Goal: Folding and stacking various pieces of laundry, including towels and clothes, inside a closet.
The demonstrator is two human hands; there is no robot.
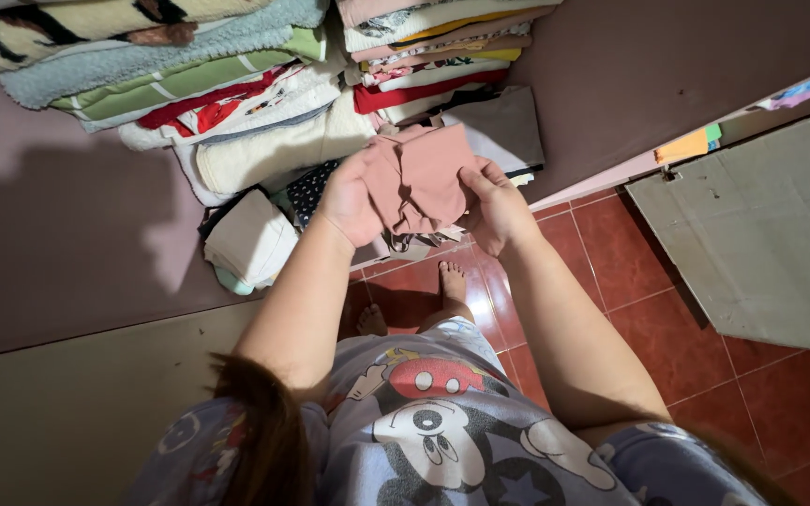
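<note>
Head view, looking down: left hand (349,201) and right hand (497,208) each pinch a side of a folded dusty-pink cotton garment (416,178), holding it flat, low before stacked folded towels and clothes (236,84). Fingertips are hidden beneath the cloth; the stacks' tops are cut off.

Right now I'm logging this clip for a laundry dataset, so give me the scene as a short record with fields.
left hand: grips the left side of the pink cloth
right hand: grips its right side
cloth state: bunched, held up between both hands
behind: stacks of folded linens on a shelf
lower left: white bundle
floor: red tiles, bare feet below the cloth
right: grey board
</note>
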